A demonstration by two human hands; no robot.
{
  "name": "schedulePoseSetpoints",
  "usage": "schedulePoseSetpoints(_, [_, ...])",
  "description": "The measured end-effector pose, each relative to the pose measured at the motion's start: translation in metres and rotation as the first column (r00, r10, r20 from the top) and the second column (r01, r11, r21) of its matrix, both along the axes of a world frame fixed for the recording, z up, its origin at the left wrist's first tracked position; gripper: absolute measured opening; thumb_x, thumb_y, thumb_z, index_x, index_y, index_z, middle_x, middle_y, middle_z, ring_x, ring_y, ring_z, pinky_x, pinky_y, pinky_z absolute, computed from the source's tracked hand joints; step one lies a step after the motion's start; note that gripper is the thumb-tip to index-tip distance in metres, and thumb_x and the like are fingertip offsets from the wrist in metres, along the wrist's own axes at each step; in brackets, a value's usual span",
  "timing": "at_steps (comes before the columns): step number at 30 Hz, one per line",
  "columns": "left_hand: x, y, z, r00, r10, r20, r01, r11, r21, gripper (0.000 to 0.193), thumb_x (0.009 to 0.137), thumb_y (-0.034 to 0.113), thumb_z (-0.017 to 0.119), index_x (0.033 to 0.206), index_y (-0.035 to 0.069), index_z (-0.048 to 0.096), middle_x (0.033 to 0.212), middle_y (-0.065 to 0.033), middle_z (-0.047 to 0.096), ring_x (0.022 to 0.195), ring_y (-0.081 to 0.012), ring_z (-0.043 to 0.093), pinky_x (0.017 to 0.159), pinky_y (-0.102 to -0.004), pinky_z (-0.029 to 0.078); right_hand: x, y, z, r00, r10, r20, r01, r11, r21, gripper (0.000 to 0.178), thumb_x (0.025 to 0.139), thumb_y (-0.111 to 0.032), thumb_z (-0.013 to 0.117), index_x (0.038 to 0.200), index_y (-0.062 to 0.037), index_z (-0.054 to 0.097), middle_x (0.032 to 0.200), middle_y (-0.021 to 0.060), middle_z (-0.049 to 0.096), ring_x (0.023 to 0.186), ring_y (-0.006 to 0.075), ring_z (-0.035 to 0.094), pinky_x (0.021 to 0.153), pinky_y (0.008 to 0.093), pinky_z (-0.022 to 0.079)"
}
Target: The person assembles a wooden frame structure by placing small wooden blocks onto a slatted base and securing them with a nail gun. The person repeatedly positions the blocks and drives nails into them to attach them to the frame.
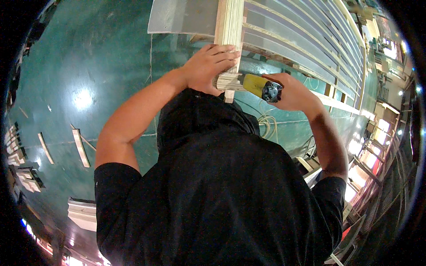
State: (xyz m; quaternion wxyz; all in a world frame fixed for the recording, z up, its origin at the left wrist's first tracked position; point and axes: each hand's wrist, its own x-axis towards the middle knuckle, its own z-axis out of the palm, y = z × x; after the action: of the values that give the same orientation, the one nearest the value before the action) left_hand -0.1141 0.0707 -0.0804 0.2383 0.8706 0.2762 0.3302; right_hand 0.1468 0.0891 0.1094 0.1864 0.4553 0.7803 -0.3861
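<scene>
My left hand [207, 67] lies across a long pale wooden beam [228, 26], its fingers bent over the top. The thumb sits beside a short wood block [230, 82] set crosswise at the beam's near end. In my right hand [290, 92] is what looks like a nail gun [255, 84], yellow with a black end cap. The fingers are closed round its far side, partly hidden by the tool. Its left end meets the right end of the short block, and whether the two touch I cannot tell.
A slatted frame [301, 48] with grey sheeting stretches away to the far right. Below it, a coiled pale hose [267, 125] lies on the green floor [88, 57]. Loose wood strips [80, 147] and a stack of boards [82, 213] lie at the left.
</scene>
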Motion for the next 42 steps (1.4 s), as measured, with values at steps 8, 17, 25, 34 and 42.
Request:
schedulePoseSetpoints(8, [0.0,0.002,0.006,0.999,-0.023,-0.032,0.023,1.0,-0.012,0.093,0.064,0.042,0.088,0.144,0.01,0.053,0.161,-0.0117,0.044,0.149,-0.0363,0.036,0.119,-0.0519,0.035,0.028,-0.043,0.002,0.969,-0.242,0.047,0.243,0.97,-0.011,0.066,0.077,-0.008,0.073,0.141,-0.0059,0.06,0.109,0.0237,0.073,0.1,0.0365,0.071,0.09,0.0396,0.054])
schedulePoseSetpoints(17, [-0.003,0.004,-0.006,0.992,-0.091,-0.088,0.095,0.994,0.046,0.074,0.063,0.044,0.088,0.13,0.023,0.066,0.165,-0.0134,0.038,0.151,-0.0412,0.033,0.111,-0.0583,0.039,0.103,-0.127,-0.073,0.835,-0.504,-0.221,0.513,0.858,-0.018,0.063,0.08,-0.023,0.084,0.137,-0.009,0.063,0.113,0.0179,0.074,0.105,0.03,0.071,0.094,0.0402,0.053])
schedulePoseSetpoints(25, [-0.003,0.003,0.003,0.986,-0.079,-0.149,0.086,0.996,0.037,0.067,0.067,0.048,0.088,0.126,0.024,0.068,0.164,-0.0153,0.038,0.15,-0.043,0.034,0.109,-0.0581,0.039,0.139,-0.226,-0.181,0.598,-0.801,-0.01,0.801,0.598,0.012,0.048,0.076,-0.025,0.087,0.116,-0.0044,0.069,0.1,0.0172,0.075,0.094,0.0294,0.072,0.082,0.0435,0.055])
schedulePoseSetpoints(34, [0.003,-0.007,0.053,0.886,-0.047,-0.462,0.043,0.999,-0.018,0.053,0.077,0.054,0.079,0.121,0.025,0.074,0.16,-0.012,0.042,0.152,-0.0347,0.031,0.113,-0.0704,0.023,0.182,-0.401,-0.291,0.337,-0.882,0.329,0.94,0.337,-0.06,0.03,0.079,-0.034,0.076,0.077,-0.004,0.071,0.066,0.0112,0.068,0.056,0.0265,0.065,0.058,0.0434,0.054])
schedulePoseSetpoints(42, [0.088,0.009,0.075,0.96,0.001,-0.282,-0.042,0.989,-0.139,0.014,0.089,0.023,0.072,0.094,0.01,0.07,0.114,-0.0092,0.071,0.109,-0.0321,0.063,0.1,-0.0527,0.039,0.211,-0.502,-0.387,-0.073,-0.927,0.367,0.886,-0.229,-0.403,0.017,0.083,-0.023,0.071,0.078,-0.0066,0.073,0.066,0.0094,0.069,0.056,0.0235,0.066,0.052,0.0428,0.051])
